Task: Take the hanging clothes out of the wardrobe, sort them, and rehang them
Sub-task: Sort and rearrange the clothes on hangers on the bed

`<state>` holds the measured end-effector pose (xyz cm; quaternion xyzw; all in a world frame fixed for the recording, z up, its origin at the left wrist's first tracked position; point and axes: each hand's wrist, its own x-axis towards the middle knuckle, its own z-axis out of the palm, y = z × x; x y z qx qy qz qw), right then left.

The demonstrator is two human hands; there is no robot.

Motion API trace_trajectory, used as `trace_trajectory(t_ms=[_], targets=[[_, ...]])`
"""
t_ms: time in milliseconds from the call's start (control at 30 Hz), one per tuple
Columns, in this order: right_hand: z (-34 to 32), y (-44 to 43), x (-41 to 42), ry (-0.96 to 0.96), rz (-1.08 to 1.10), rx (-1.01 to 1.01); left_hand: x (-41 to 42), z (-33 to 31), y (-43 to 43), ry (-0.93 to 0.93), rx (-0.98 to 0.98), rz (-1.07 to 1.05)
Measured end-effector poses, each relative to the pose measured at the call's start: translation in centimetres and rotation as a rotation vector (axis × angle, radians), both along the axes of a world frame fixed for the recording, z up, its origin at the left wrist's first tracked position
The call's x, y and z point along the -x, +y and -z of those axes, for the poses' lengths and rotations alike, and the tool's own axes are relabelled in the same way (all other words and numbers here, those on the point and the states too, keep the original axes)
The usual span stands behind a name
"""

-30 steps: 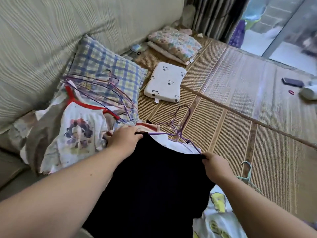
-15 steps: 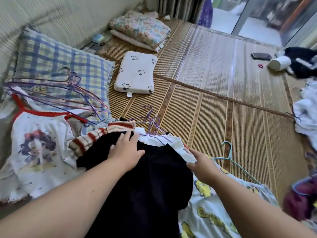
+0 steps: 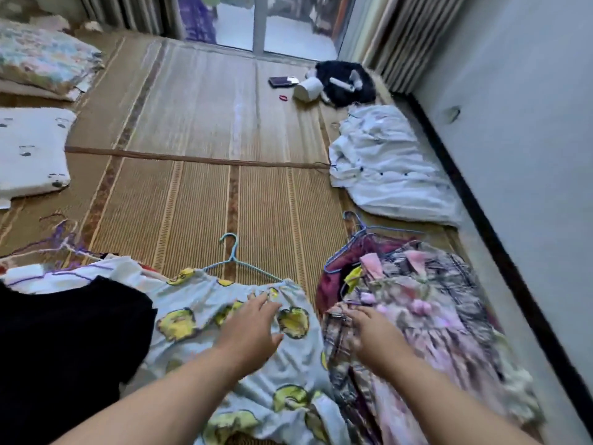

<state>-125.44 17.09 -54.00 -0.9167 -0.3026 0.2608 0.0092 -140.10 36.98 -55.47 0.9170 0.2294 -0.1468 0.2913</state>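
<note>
Garment (image 3: 244, 364) pale blue, yellow prints; hanger (image 3: 231, 256) light blue; dress (image 3: 426, 319) pink-grey plaid; top (image 3: 64, 342) black.

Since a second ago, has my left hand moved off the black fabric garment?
Yes: the left hand moved rightward off the black garment, now over the pale blue, yellow-printed garment.

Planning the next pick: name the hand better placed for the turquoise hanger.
Left, probably: left hand rests on the yellow-print garment just below the turquoise hanger; right hand is over the pink pile.
</note>
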Motion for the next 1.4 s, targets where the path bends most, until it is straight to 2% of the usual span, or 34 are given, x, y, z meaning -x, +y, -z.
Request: trace_trajectory(t_ms=[200, 400, 567, 867, 1033, 1100, 1167, 1267, 1333, 1400], targets=[[0.2, -15.1, -11.4, 0.085, 0.13, -0.018, -12.6, 1.1, -14.5, 0.079, 0.047, 0.047], [1.1, -21.9, -20.7, 0.123, 0.168, -0.015, -21.5, 2.7, -21.6, 0.077, 0.158, -0.006], [4.2, -20.6, -25.4, 0.148, 0.134, -0.071, -24.5, 5.4, -21.2, 0.105, 0.095, -0.026], [13.6, -11.2, -33.6, -0.006, 0.056, -0.186, -27.2, 13.9, -16.6, 0.1, 0.017, -0.074], [16.2, -9.5, -35.1, -0.118, 0.071, 0.095, -26.3, 16.9, -17.0, 0.155, -0.036, -0.128], [16.1, -10.1, -34.4, -0.145, 0.074, 0.096, -26.3, 16.4, -17.1, 0.156, -0.024, -0.147], [14.8, -11.1, -33.8, -0.128, 0.086, -0.023, -26.6, 14.7, -17.0, 0.132, -0.015, -0.177], [10.6, -13.1, -32.7, -0.014, 0.1, -0.261, -27.3, 11.1, -16.8, -0.065, -0.09, -0.278], [7.0, -14.5, -32.2, 0.037, 0.064, -0.331, -28.0, 7.9, -16.6, -0.215, -0.151, -0.333], [4.2, -15.6, -32.3, 0.031, -0.051, -0.342, -28.8, 5.1, -16.5, -0.215, -0.17, -0.322]])
